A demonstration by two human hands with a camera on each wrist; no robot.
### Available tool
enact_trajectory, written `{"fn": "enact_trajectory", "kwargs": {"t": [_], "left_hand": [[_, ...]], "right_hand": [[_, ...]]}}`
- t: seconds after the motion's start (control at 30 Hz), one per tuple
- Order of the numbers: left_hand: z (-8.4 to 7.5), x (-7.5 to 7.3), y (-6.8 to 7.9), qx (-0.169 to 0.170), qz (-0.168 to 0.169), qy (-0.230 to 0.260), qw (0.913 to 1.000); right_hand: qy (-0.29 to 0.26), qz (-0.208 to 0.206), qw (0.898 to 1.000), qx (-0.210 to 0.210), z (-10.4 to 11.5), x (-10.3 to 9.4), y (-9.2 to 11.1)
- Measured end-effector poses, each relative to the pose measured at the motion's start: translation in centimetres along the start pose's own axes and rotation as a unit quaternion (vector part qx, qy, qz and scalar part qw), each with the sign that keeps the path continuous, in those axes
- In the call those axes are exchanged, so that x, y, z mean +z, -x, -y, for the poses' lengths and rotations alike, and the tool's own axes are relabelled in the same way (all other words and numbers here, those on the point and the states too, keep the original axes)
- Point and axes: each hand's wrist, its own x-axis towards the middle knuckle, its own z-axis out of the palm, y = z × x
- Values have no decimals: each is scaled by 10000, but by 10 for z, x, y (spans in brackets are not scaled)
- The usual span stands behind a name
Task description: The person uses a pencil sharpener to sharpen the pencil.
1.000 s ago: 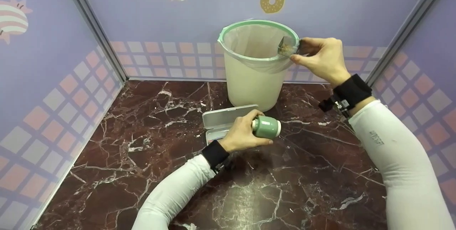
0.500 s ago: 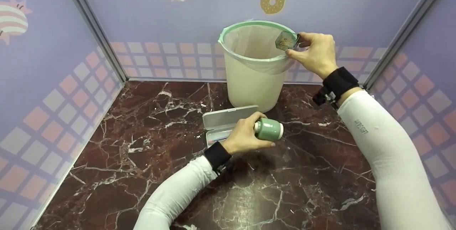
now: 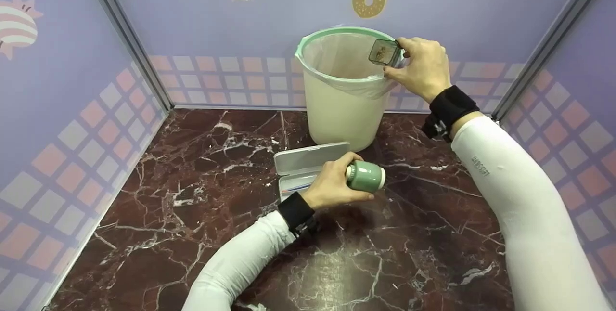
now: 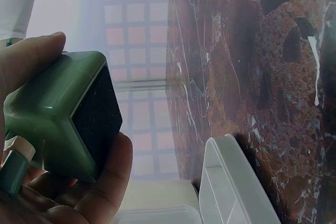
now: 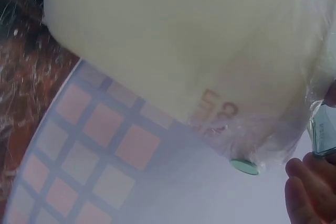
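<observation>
My left hand [image 3: 332, 186] grips a green pencil sharpener [image 3: 364, 177] with cream ends, above the table. In the left wrist view the sharpener [image 4: 58, 103] shows a dark square opening and a crank handle [image 4: 16, 166]. My right hand [image 3: 423, 68] pinches a small see-through shavings drawer [image 3: 383, 53] at the right rim of a cream waste bin [image 3: 344, 113]. The drawer is tilted over the bin's opening, with brown shavings visible in it. In the right wrist view, only an edge of the drawer [image 5: 323, 132] shows beside my fingertips.
An open white pencil case [image 3: 312, 158] lies behind my left hand, partly hidden; a pencil [image 3: 296, 188] shows inside. The bin has a green rim and a clear liner [image 3: 370, 88]. Patterned walls [image 3: 216, 22] enclose the dark red marble-look table [image 3: 192, 234].
My right hand has moved up and slightly left with the drawer, tipping it further over the bin. Fewer shavings show in it. My left hand has shifted slightly right with the sharpener.
</observation>
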Motion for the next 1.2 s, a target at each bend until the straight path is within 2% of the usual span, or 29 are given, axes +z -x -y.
{"fn": "enact_trajectory", "kwargs": {"t": [0.13, 0.3, 0.43, 0.6, 0.8, 1.0, 1.2], "left_hand": [[0, 0, 0, -22, 17, 10, 10000], [1, 1, -1, -37, 10, -66, 10000], [1, 2, -1, -52, 2, -44, 10000], [2, 3, -1, -106, -6, -13, 9999], [3, 3, 0, -69, 30, -33, 10000], [3, 4, 0, -67, 80, -43, 9999], [4, 4, -1, -79, 65, -28, 9999]], "right_hand": [[596, -15, 9968, -538, 1, -2, -3], [1252, 1, 9848, -1203, 5, -6, -10], [1628, 265, 9738, -1563, 8, -13, -15], [1893, 548, 9607, -1953, 9, -21, -18], [2140, 486, 9405, -2594, 3, -17, -19], [2404, 456, 9246, -2921, 6, -15, -20], [2760, 573, 8988, -3357, 11, -18, -23]]}}
